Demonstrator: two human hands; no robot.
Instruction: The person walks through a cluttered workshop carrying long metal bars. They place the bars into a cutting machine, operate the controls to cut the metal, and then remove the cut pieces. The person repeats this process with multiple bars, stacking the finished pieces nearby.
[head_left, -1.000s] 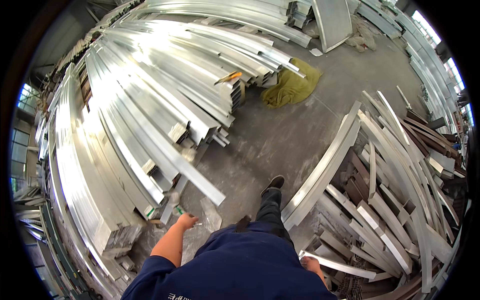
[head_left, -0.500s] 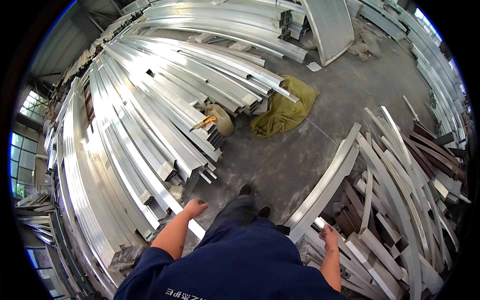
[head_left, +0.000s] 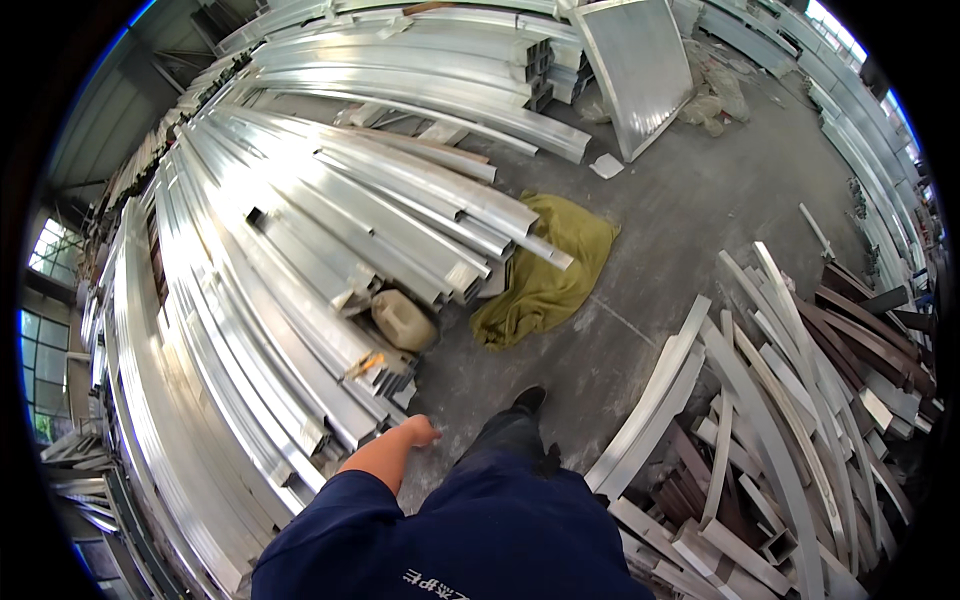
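My left hand (head_left: 423,431) hangs beside the ends of the long silvery metal profiles (head_left: 290,330), apart from them. Its fingers look loosely curled together, and nothing shows in them. An orange-handled tool (head_left: 367,364), small and partly blurred, lies on the profile ends just ahead of that hand. A beige plastic jug (head_left: 403,320) stands beyond it against the stack. Further on, an olive-green cloth (head_left: 560,262) is spread partly under other profile ends and over the floor. My right hand is out of sight.
To my right lies a jumbled heap of metal offcuts (head_left: 740,500), with pale curved-looking bars and brown pieces. A wide metal panel (head_left: 640,75) leans at the far stack. One dark shoe (head_left: 530,399) shows on the grey concrete floor (head_left: 690,215) between the piles.
I have stepped forward; the jug, orange-handled tool and green cloth are nearer. My left hand has swung ahead. My right hand, seen earlier by the offcut heap, has left the view.
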